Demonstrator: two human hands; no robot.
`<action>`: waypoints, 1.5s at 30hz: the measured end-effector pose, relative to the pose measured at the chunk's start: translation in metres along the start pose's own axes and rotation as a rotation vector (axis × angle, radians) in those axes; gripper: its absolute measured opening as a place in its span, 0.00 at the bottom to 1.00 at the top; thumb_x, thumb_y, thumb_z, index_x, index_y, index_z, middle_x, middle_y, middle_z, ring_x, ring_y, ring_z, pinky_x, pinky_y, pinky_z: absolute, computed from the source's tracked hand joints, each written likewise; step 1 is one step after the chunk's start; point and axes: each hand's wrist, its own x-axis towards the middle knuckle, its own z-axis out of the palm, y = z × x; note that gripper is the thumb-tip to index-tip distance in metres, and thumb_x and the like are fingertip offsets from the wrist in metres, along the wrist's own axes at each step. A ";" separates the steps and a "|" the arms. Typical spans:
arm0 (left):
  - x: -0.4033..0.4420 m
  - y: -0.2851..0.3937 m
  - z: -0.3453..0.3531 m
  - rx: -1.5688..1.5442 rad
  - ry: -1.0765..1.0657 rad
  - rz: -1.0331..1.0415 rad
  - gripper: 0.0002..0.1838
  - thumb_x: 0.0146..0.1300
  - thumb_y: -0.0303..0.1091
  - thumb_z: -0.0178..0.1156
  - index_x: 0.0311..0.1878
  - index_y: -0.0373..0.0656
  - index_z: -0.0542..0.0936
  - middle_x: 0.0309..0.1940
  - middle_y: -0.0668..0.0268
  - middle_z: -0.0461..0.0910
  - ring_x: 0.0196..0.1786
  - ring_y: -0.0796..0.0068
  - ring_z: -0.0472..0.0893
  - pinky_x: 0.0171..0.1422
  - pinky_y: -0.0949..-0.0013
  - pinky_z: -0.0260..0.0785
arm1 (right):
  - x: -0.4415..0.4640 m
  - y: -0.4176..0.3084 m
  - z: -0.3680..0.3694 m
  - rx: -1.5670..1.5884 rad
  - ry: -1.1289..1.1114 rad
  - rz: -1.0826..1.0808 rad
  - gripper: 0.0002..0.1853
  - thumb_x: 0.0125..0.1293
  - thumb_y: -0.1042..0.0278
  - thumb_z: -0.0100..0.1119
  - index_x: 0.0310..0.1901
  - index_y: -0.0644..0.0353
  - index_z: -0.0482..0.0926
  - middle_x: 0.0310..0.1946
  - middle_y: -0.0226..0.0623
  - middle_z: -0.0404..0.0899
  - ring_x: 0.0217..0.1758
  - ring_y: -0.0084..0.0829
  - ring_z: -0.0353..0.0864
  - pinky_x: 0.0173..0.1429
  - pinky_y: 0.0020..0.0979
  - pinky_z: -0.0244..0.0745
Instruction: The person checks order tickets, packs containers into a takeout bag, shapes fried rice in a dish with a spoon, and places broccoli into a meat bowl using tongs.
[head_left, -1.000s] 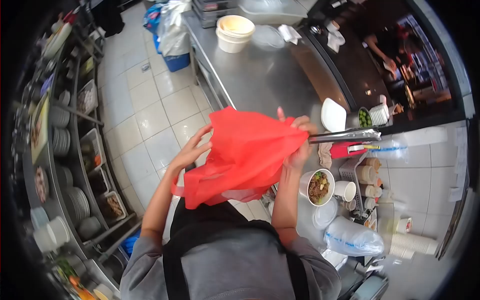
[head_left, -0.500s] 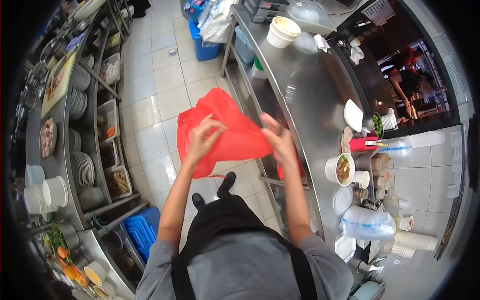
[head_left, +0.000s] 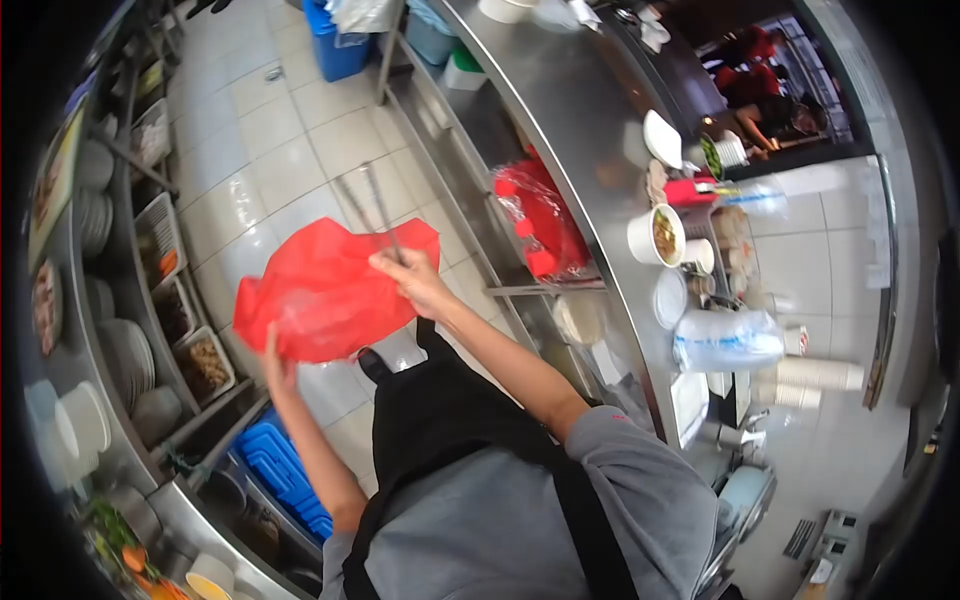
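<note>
A red cloth-like bag [head_left: 340,290] hangs spread out in front of me, above the tiled floor. My right hand [head_left: 415,280] is closed at its upper right edge, with the thumb over the red material. Two thin greyish strips [head_left: 372,205], smeared by motion, stick up from that hand; what they are I cannot make out. At the bag's lower left is my left hand [head_left: 276,352], blurred, its fingers mostly hidden by the bag.
To the right runs a steel counter [head_left: 600,150] with a bowl of food [head_left: 657,236] and a clear plastic pack [head_left: 728,340]. A plastic-wrapped red bundle [head_left: 540,220] lies on its lower shelf. Stacked plates [head_left: 125,355] and food trays [head_left: 205,365] line the left.
The red bag and both hands have moved left in view. My right hand has closed on the bag's edge, and greyish strips now show above it. The view has turned, exposing the wrapped red bundle.
</note>
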 end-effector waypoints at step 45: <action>0.114 -0.439 0.322 0.831 -0.694 -0.798 0.19 0.61 0.30 0.51 0.56 0.34 0.68 0.52 0.57 0.72 0.54 0.62 0.72 0.58 0.63 0.66 | 0.035 -0.016 -0.337 -0.199 0.087 -0.375 0.33 0.58 0.81 0.50 0.66 0.54 0.54 0.64 0.39 0.56 0.59 0.33 0.67 0.60 0.31 0.65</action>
